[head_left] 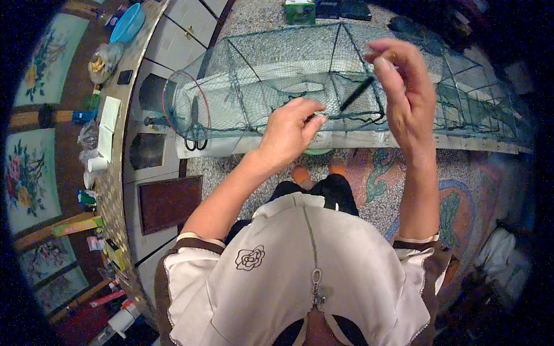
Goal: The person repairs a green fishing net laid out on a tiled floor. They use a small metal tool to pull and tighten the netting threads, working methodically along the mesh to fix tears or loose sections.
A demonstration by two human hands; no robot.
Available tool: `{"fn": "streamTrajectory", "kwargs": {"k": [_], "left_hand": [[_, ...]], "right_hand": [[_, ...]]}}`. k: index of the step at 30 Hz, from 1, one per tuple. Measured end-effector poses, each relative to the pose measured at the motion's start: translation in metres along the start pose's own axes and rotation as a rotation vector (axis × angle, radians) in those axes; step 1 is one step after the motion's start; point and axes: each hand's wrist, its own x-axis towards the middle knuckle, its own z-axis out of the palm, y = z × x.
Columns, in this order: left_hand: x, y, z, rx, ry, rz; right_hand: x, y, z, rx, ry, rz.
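A long green mesh fish trap [288, 55] with dark wire frames lies stretched across a pale board [231, 147] in front of me. At the trap's near edge, my left hand [291, 130] pinches the netting by a frame wire. My right hand [407, 86] is raised above the trap to the right, its thumb and fingers curled together; what they grip is too fine or blurred to make out. Between the hands hangs a dark, slim stick-like piece [356, 95], smeared by motion. Black-handled scissors [197, 143] lie at the left end, beside a red ring [164, 104] in the netting.
A long counter [130, 75] with cabinet doors runs along the left, bearing a blue basin [127, 23], a white cup [97, 164] and plastic bags. A green box [300, 12] stands beyond the trap. My feet rest on the speckled, patterned floor [398, 179].
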Motion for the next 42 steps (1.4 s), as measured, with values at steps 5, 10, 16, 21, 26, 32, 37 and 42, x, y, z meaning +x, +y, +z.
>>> {"fn": "streamTrajectory", "kwargs": {"k": [5, 10, 16, 21, 26, 32, 37, 42], "left_hand": [[0.003, -0.001, -0.005, 0.004, -0.056, -0.001], [0.001, -0.009, 0.004, 0.018, -0.041, -0.049], [-0.004, -0.01, 0.007, 0.023, -0.006, 0.003], [-0.006, -0.007, 0.006, 0.062, 0.027, 0.051], [-0.011, -0.014, 0.013, 0.004, 0.053, 0.031], [-0.016, -0.008, 0.017, 0.04, 0.112, 0.035], [-0.021, -0.005, 0.024, 0.055, 0.168, -0.052], [-0.031, 0.012, 0.006, -0.796, 0.161, -0.594]], "right_hand": [[-0.041, -0.025, 0.012, 0.278, -0.317, -0.072], [-0.075, -0.057, 0.049, 0.209, -0.462, -0.369], [-0.087, -0.079, 0.068, 0.33, -0.303, -0.545], [-0.073, -0.101, 0.055, 0.408, -0.352, -0.485], [-0.052, -0.12, 0.044, 0.496, -0.499, -0.432], [-0.033, -0.127, 0.047, 0.581, -0.555, -0.485], [-0.004, -0.12, 0.033, 0.51, -0.779, -0.544], [0.034, -0.087, 0.001, 0.328, -0.754, -0.558]]}}
